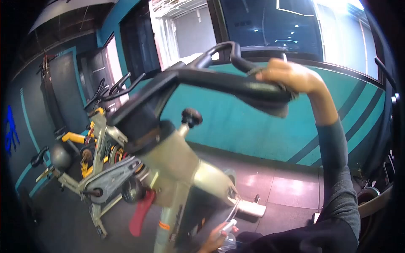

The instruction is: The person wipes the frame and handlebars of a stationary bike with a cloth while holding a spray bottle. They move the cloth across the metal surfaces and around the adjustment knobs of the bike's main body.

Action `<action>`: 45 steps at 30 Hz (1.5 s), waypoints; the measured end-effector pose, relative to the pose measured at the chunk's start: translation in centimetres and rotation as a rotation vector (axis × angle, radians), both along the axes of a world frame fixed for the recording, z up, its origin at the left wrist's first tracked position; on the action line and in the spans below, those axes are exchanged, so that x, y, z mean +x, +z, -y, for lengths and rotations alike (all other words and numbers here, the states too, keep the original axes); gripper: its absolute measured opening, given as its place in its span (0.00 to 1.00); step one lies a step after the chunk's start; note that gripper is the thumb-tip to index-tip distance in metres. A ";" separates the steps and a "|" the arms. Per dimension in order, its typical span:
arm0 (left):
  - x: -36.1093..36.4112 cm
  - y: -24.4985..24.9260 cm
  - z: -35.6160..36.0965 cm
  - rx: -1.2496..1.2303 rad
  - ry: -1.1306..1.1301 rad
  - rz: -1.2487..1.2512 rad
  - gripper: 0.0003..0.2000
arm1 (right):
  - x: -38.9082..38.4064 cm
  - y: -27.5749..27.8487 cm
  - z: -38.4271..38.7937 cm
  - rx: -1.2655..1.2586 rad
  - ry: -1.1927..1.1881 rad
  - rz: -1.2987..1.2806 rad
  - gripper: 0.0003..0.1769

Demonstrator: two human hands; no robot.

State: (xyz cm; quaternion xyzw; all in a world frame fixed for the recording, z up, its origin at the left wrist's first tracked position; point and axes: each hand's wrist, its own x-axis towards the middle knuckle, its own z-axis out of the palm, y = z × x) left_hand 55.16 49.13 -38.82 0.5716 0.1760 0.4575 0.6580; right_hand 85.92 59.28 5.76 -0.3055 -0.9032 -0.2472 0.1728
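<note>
My right hand (289, 76) reaches up from the right and is closed over the end of the black handlebar (215, 80) of a spin bike. A dark grey, cloth-like piece (270, 110) hangs under the bar at that hand; blur hides its edges. Low in the view, my left hand (216, 239) is wrapped round a clear spray bottle (228, 243) with a white trigger head, beside the bike's frame (177, 164). The bottle's lower part is cut off by the frame edge.
A black knob (192, 117) sticks up from the bike's frame. A red piece (141, 215) hangs low beside it. More spin bikes (112, 179) and a grey ball (61, 157) stand at left. Behind is a teal wall (253, 122) with windows; other equipment (375, 194) stands at right.
</note>
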 end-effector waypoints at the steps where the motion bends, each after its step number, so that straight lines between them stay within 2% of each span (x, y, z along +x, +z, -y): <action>1: 0.5 -0.1 -1.6 -0.012 -0.120 0.099 0.27 | -0.1 -0.6 0.7 0.024 -0.040 0.008 0.21; 4: 1.3 2.3 -4.1 0.075 -0.213 0.056 0.26 | -0.7 -1.5 1.1 0.283 0.167 0.008 0.16; 6: 1.3 3.6 -5.4 0.121 -0.223 0.015 0.25 | -1.4 -1.4 1.2 0.403 0.268 0.023 0.18; 9: 1.2 4.7 -6.6 0.167 -0.222 -0.023 0.24 | -1.6 -1.3 1.2 0.419 0.324 0.014 0.23; 12: 1.0 5.0 -7.1 0.191 -0.203 -0.039 0.23 | -2.1 -0.4 1.4 0.188 0.392 -0.034 0.19; 13: 0.9 5.0 -7.1 0.201 -0.191 -0.043 0.23 | -2.3 -0.6 1.5 0.191 0.382 -0.056 0.17; 16: 0.7 4.2 -6.5 0.234 -0.139 -0.049 0.22 | -2.6 -2.1 2.2 0.472 0.221 -0.114 0.13; 19: 1.0 1.0 -5.4 0.225 -0.059 -0.060 0.26 | -2.8 -2.9 2.1 0.531 0.131 -0.244 0.17; 23: 1.6 -5.0 -3.1 0.176 0.000 -0.126 0.33 | -2.6 -2.6 0.9 0.372 -0.069 -0.593 0.22; 24: 1.7 -2.9 -1.8 0.170 0.042 -0.075 0.37 | -2.7 -2.7 0.7 0.286 -0.099 -0.727 0.24; 25: 2.2 -2.8 -1.1 0.195 0.145 -0.162 0.47 | -3.3 -3.5 0.6 0.218 -0.065 -0.884 0.25; 26: 2.5 -3.3 -0.3 0.194 0.231 -0.164 0.48 | -3.8 -6.1 0.2 0.332 0.307 -1.147 0.24; 27: 2.8 -3.9 0.7 0.197 0.320 -0.172 0.48 | -3.7 -8.2 -0.1 0.451 0.694 -1.395 0.26; 28: 3.1 -4.2 1.8 0.172 0.374 -0.130 0.49 | 1.3 -8.7 -0.9 0.410 0.695 -1.173 0.23; 29: 3.3 -4.2 2.7 0.159 0.429 -0.087 0.49 | 3.0 -10.1 0.0 0.376 0.827 -1.309 0.24; 32: 2.9 -4.4 5.7 0.093 0.565 -0.072 0.51 | 7.4 -16.9 3.2 0.060 1.129 -1.712 0.25; 33: 2.8 -4.5 6.5 0.100 0.595 -0.067 0.51 | 6.1 -20.6 5.2 -0.008 1.094 -1.958 0.24; 35: 2.5 -3.8 7.8 0.192 0.645 -0.091 0.51 | 7.1 -29.2 7.0 -0.074 0.819 -2.006 0.20; 39: 1.9 -0.6 10.1 0.351 0.805 -0.139 0.52 | 5.7 -45.5 10.3 -0.348 0.469 -2.320 0.25; 41: 2.0 2.0 11.0 0.361 0.873 -0.087 0.56 | 4.7 -51.6 12.7 -0.544 0.304 -2.553 0.27; 42: 1.9 3.0 11.2 0.402 0.926 -0.082 0.57 | 2.9 -51.7 15.3 -0.648 0.118 -2.791 0.28; 44: 1.7 4.5 11.5 0.461 1.015 -0.078 0.58 | 5.6 -58.7 16.0 -0.878 0.413 -2.812 0.29; 45: 1.6 5.0 11.7 0.480 1.035 -0.083 0.58 | 6.2 -59.1 16.7 -0.927 0.447 -2.794 0.28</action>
